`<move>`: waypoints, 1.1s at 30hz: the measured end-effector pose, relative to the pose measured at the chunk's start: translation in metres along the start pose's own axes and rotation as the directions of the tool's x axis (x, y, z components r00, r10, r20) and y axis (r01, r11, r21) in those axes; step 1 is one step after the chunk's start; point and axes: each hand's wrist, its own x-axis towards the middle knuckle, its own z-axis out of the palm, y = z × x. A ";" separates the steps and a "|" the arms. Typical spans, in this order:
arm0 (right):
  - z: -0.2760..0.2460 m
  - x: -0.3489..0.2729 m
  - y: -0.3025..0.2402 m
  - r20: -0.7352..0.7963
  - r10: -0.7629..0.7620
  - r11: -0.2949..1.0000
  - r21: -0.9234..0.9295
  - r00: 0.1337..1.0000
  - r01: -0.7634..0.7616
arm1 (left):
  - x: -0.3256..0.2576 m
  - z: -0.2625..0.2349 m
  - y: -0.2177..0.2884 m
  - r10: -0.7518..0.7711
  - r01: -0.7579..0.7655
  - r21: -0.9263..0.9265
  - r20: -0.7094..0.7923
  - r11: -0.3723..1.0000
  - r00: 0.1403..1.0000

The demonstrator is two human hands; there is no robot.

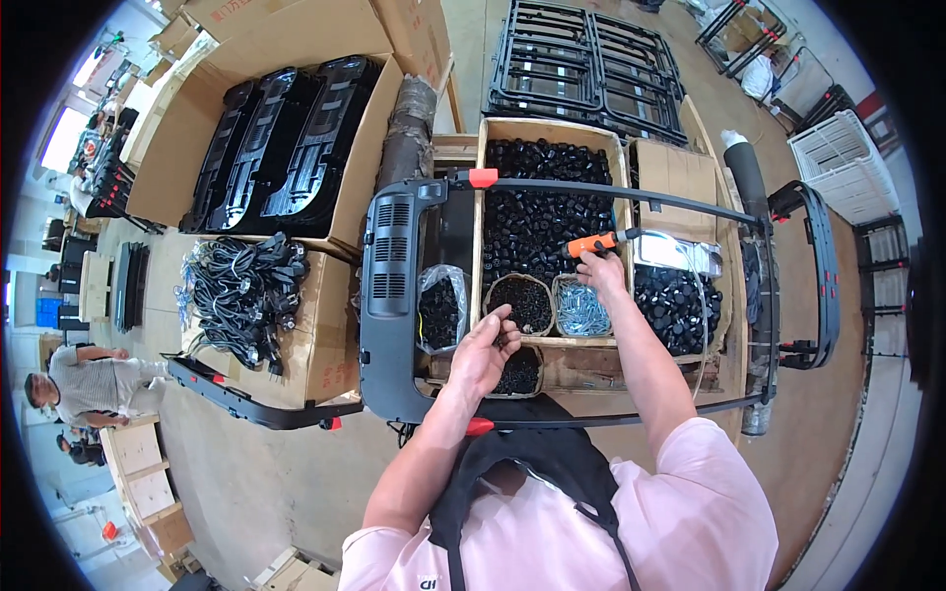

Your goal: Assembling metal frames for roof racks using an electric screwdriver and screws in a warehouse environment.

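My right hand (603,272) is closed around an orange and black power screwdriver (592,245), held above a wooden bin of small black plastic parts (542,212). My left hand (480,355) has its fingers curled together beside a round tub of small dark screws (519,301); whatever they pinch is too small to make out. Silvery-blue screws (581,307) fill another tub below my right hand. Around both hands lies a large black frame (384,347) with a vented panel at its left end and red pieces on its rails. A further tub of dark parts (519,374) is partly behind my left hand.
Left of the frame, a carton (153,187) holds glossy black panels, with bundled black cables (246,295) on a nearer box. A bag of black parts (440,310) and round black caps (680,300) flank the bins. Black racks (591,69) lie beyond. A person (94,382) stands far left.
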 end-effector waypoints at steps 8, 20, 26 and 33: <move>0.001 0.071 0.055 -0.303 -0.409 0.902 -0.276 0.861 0.331 | -0.029 -0.016 0.002 0.030 -0.029 0.045 -0.027 0.999 0.999; 0.052 0.035 0.014 0.048 -0.473 0.817 -0.349 0.880 0.458 | -0.047 -0.033 0.051 0.171 -0.189 -0.143 -0.127 0.972 0.977; 0.079 -0.063 -0.063 0.234 -0.640 0.709 -0.187 0.732 0.680 | -0.036 -0.046 0.076 0.209 -0.258 -0.195 -0.243 0.946 0.947; 0.159 -0.201 -0.149 0.484 -0.665 0.683 0.086 0.569 0.726 | -0.012 -0.032 0.120 0.200 -0.248 -0.323 -0.175 0.913 0.964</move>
